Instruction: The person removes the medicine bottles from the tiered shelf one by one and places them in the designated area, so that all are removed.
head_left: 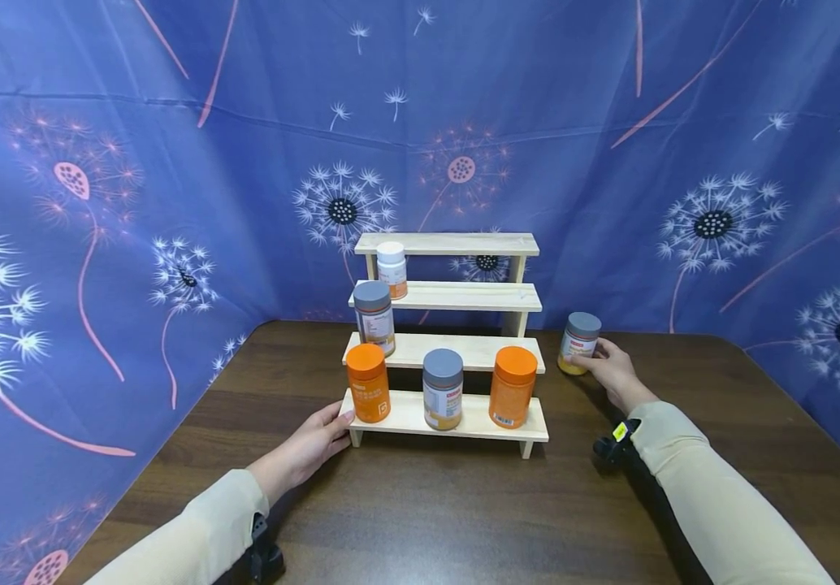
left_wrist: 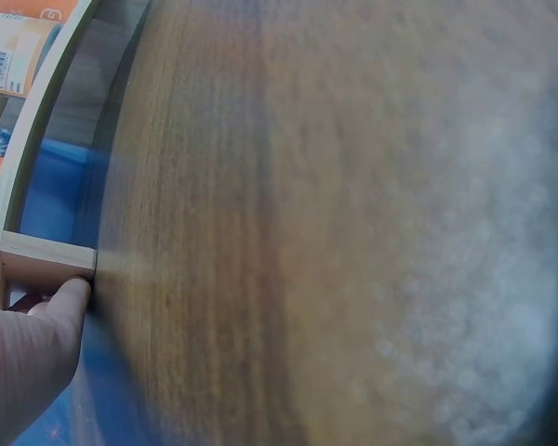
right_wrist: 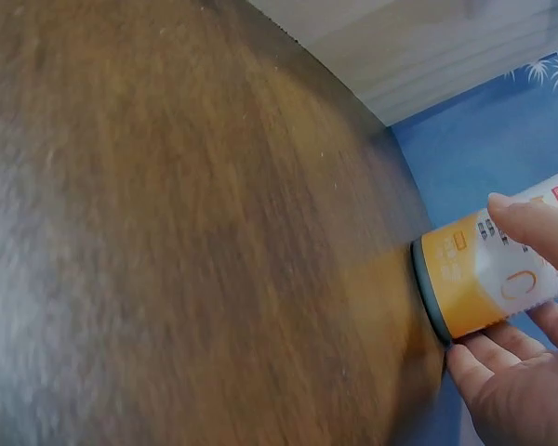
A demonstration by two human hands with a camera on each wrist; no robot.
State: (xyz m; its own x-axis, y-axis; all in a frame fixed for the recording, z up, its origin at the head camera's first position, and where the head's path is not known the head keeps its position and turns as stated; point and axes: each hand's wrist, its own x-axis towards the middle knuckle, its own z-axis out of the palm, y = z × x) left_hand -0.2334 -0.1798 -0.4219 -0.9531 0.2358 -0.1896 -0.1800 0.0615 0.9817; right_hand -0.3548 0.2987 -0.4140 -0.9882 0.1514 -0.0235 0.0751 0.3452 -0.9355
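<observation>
My right hand (head_left: 613, 371) holds a grey-lidded supplement jar (head_left: 578, 344) with a white and yellow label, on the table to the right of the wooden stepped shelf (head_left: 413, 413). In the right wrist view, thumb and fingers lie on opposite sides of this jar (right_wrist: 488, 269), its base right at the tabletop. My left hand (head_left: 315, 443) grips the shelf's lower left end, with the thumb on the end leg (left_wrist: 46, 260) in the left wrist view. The lowest step bears an orange jar (head_left: 368, 383), a grey-lidded jar (head_left: 443, 390) and another orange jar (head_left: 513, 388).
One step up on the left stands a grey-lidded jar (head_left: 374, 318); above it is a white bottle (head_left: 392, 270). The brown table (head_left: 420, 504) extends around the shelf. A blue dandelion-print cloth (head_left: 244, 179) hangs behind and along the sides.
</observation>
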